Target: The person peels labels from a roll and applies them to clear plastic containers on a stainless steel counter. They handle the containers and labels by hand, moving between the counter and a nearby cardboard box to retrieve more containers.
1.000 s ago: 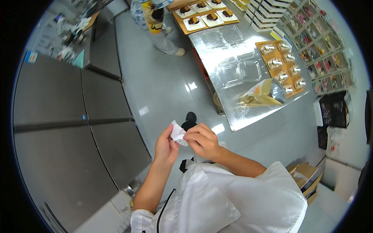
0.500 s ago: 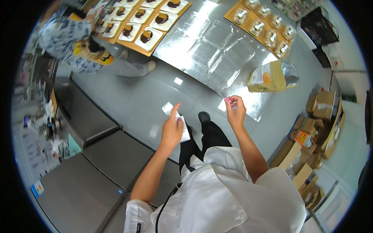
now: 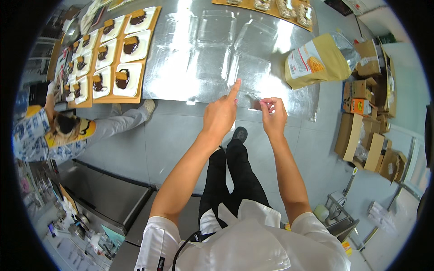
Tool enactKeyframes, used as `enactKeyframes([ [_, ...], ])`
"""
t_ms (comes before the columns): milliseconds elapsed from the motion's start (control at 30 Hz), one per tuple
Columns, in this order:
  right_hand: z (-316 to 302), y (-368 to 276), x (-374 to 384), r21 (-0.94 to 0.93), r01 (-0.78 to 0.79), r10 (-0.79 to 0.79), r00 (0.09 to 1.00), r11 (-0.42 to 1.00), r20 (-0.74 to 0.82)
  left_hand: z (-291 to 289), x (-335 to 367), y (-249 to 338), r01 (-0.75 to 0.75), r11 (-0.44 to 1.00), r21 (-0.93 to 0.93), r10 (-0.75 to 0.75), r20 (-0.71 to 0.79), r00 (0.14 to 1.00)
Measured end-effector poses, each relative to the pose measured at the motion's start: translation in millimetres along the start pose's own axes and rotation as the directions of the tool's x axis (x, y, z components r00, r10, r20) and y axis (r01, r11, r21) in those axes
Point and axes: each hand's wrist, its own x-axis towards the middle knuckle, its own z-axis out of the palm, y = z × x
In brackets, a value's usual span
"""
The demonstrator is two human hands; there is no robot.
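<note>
My left hand (image 3: 220, 114) is at the near edge of a shiny metal table (image 3: 172, 88), index finger stretched over it and the other fingers curled. A sliver of white paper strip (image 3: 233, 126) shows beneath this hand; the rest is hidden. To its right, my right hand (image 3: 274, 116) pinches a thin clear piece (image 3: 254, 95) between thumb and fingertip. Just beyond both hands, several clear plastic containers (image 3: 212, 62) lie on the table. A gold bag (image 3: 318, 61) with a white label rests on its side to the right.
Wooden trays (image 3: 148, 56) on the left carry white plates of chocolate-covered dessert. Another tray (image 3: 249, 5) at the far edge holds packed desserts. A co-worker (image 3: 68, 128) stands at left. Cardboard boxes (image 3: 361, 135) are stacked at right, above a metal rack (image 3: 337, 212).
I have turned and come closer to the table. My left hand has moved up and right toward the table edge, and its white paper strip is now mostly hidden. The right hand still pinches.
</note>
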Motion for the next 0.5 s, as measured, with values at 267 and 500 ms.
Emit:
enactKeyframes([
  [267,10.5,6.5,1.1,0.032,-0.021,0.022,0.999,0.999,-0.031,23.7,13.0,5.1,-0.097,0.986,0.136,0.094,0.028,0.995],
  [500,16.0,8.7,4.2,0.025,0.003,-0.001,0.997,1.000,-0.076,28.5,20.5,2.6,-0.113,0.963,0.243,0.093,0.091,0.991],
])
